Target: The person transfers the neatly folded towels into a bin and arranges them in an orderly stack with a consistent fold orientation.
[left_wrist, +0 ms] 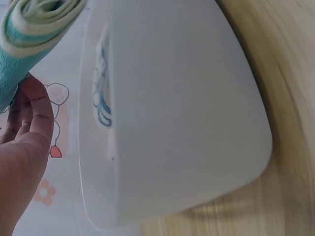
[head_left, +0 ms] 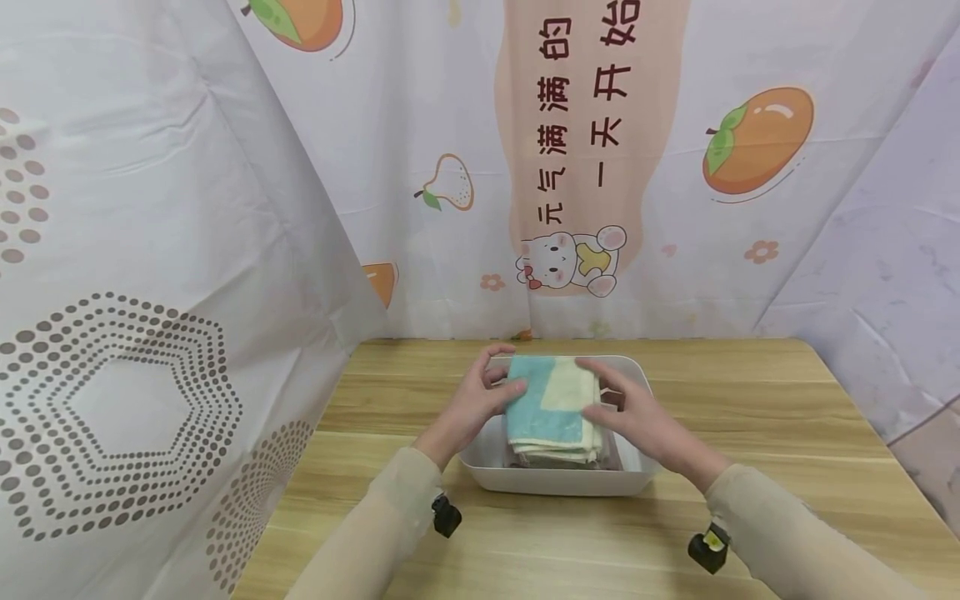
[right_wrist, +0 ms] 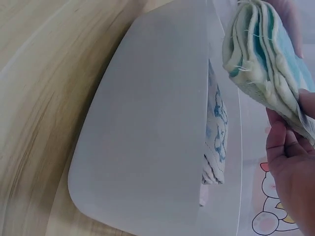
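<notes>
A folded towel (head_left: 547, 417), light blue and cream, is held up over a white plastic bin (head_left: 555, 482). My left hand (head_left: 480, 396) grips its left edge, thumb on the front face. From the other side, my right hand (head_left: 637, 417) pinches the right edge, with the thumb in front and fingers behind. Stacked layers and loose threads show along the towel's fold in the right wrist view. Inside the bin lies another folded cloth (right_wrist: 216, 123), white with blue drawings. The bin's wall hides most of that cloth.
The bin stands on a wood-grain table (head_left: 750, 417). A white curtain (head_left: 420, 92) with fruit prints and writing hangs behind the table. Another curtain (head_left: 247, 208) with dotted hexagons hangs at the left. Small black devices (head_left: 447, 517) are strapped to both wrists.
</notes>
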`<state>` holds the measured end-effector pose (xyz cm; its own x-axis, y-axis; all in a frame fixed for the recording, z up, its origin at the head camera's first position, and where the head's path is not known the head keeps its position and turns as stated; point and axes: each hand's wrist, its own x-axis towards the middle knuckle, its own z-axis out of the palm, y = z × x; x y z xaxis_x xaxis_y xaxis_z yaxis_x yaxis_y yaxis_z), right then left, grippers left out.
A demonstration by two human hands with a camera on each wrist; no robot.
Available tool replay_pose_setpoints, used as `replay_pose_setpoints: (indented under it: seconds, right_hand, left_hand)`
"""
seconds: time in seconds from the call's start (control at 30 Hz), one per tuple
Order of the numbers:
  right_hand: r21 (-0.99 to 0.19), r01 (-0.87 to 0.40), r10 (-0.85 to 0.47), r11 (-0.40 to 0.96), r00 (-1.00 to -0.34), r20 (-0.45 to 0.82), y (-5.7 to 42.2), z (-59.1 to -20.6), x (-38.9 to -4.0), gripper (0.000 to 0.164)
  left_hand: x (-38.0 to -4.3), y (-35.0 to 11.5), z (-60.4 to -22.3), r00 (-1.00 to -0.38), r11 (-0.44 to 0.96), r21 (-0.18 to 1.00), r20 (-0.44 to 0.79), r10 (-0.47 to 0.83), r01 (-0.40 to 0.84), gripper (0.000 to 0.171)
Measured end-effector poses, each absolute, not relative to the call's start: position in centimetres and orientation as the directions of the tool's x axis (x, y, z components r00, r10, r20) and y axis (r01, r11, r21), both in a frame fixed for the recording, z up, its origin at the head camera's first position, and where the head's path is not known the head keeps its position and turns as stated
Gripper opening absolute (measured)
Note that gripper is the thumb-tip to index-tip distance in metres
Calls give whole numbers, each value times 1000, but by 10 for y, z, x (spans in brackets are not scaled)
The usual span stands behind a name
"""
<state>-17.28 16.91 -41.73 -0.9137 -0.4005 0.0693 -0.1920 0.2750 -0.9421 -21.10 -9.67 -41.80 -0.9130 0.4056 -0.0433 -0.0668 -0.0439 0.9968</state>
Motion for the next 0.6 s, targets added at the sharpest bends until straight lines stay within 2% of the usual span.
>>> replay_pose_setpoints:
  seconds: [0.2, 0.33, 0.47, 0.6]
  right_hand:
    - [-943, -183, -376, 276, -924, 70, 171, -415, -173, 63]
    - [-947, -156, -355, 280, -934, 49, 171, -414, -174, 62]
    - [-953, -135, -344, 272, -938, 35, 172, -416, -177, 62]
    - [-955, -111, -334, 274, -942, 13, 173, -419, -181, 64]
  left_hand:
    - [-207, -103, -422, -875, 20, 1000, 10, 485, 22, 60]
    - [-205, -104, -425, -853, 80, 994, 28, 520, 81, 54]
    - [-204, -102, -425, -850, 165, 979, 16, 527, 120, 49]
    - [-204, -99, -426, -861, 237, 960, 5, 509, 146, 54]
